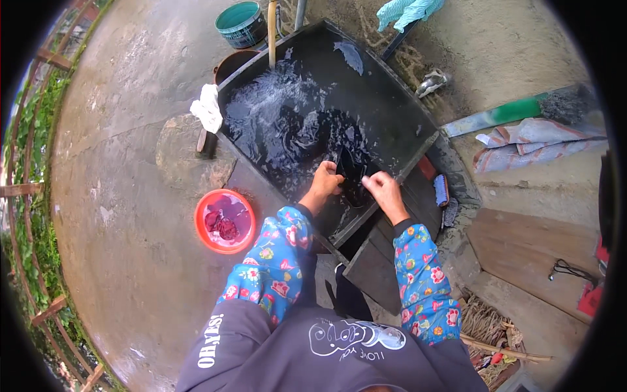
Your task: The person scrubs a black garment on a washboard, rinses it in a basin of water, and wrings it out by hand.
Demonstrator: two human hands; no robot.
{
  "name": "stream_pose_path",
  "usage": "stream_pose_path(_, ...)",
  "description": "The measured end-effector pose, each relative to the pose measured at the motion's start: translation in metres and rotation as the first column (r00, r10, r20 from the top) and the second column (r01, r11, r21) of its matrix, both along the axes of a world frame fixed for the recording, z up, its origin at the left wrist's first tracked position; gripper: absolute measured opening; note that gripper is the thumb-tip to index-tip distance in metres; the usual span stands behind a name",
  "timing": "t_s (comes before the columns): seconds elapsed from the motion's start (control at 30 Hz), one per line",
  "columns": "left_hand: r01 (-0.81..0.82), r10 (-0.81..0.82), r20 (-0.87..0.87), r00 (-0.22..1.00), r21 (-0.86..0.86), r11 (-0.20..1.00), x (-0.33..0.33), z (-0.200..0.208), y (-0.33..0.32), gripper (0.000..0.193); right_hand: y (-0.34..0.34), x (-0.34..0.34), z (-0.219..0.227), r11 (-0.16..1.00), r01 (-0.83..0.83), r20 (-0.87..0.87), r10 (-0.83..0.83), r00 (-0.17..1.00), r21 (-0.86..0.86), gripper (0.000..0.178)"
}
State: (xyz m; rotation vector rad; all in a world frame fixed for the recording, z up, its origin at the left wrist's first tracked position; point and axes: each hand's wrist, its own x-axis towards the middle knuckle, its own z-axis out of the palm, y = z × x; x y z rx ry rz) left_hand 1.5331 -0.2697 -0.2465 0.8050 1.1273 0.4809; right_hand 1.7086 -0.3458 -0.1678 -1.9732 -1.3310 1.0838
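My left hand (323, 181) is closed on the left side of a wet black cloth (351, 175). On the cloth's right side, my right hand (386, 193) has its thumb and fingertips pinched at the edge. Both hands are over the near end of a large dark rectangular wash tank (428, 141). Rippled water (268, 111) fills its middle and left, with more dark fabric (307, 130) partly sunk in it. I cannot make out the garment's kind.
An orange basin (225, 247) with dark red cloth in pinkish water stands on the floor at left. A white cloth (208, 109) hangs over the tank's left edge. Beyond it is a green bucket (240, 25). A blue brush (441, 190) lies to the right.
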Motion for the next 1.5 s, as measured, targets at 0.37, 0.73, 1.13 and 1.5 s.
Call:
stream_pose_path(0.37,-0.518,0.573,0.224,0.788,-0.263,0.814,-0.059,0.037,0.017,0.055,0.023,0.017,-0.046,0.932,-0.346,0.158,0.359,0.92,-0.106,0.03)
stream_pose_path(0.73,0.14,0.018,-0.235,0.972,0.635,0.759,-0.061,0.023,0.025,0.034,0.089,-0.017,-0.018,0.863,0.476,-0.32,-0.409,0.855,0.17,0.028)
stream_pose_path(1.13,-0.092,0.359,-0.641,0.678,0.411,0.907,-0.054,0.049,0.036,0.068,0.084,0.021,-0.012,0.79,-0.509,0.55,0.271,0.79,0.341,0.026)
stream_pose_path(1.5,-0.424,0.383,-0.326,0.864,-0.061,0.904,-0.035,-0.005,0.0,0.045,0.157,0.015,0.025,0.891,0.144,0.124,-0.216,0.968,0.431,0.036)
